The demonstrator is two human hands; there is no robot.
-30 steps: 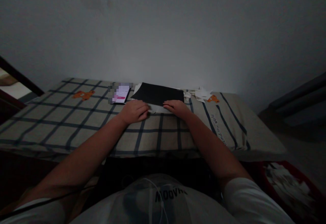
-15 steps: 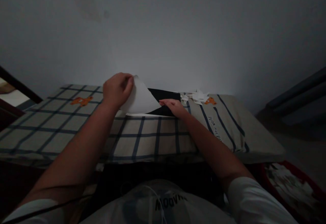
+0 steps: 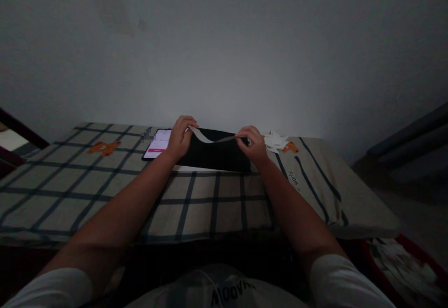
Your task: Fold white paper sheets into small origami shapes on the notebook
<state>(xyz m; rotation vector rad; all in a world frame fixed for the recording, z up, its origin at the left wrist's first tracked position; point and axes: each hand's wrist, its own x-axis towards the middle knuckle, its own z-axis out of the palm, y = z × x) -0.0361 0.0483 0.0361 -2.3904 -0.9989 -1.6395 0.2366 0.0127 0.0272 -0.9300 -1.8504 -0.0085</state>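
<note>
A narrow white paper strip (image 3: 212, 140) sags between my two hands above a black flat sheet (image 3: 217, 156). My left hand (image 3: 180, 135) pinches the strip's left end near the sheet's upper left. At the other end, my right hand (image 3: 252, 143) grips the strip between thumb and fingers, over the sheet's right side. A thin white edge (image 3: 203, 169) shows under the black sheet along its near side. Just left of my left hand lies a phone (image 3: 159, 143) with its screen lit.
White paper scraps (image 3: 276, 141) are piled right of my right hand. Everything rests on a checked cloth-covered bed (image 3: 203, 200) against a grey wall (image 3: 224, 56). A red container (image 3: 413, 270) with pale scraps stands low at the right.
The large white sheet my left hand held raised is no longer seen; a narrow strip now spans both hands. My left hand has come down and right, uncovering the phone.
</note>
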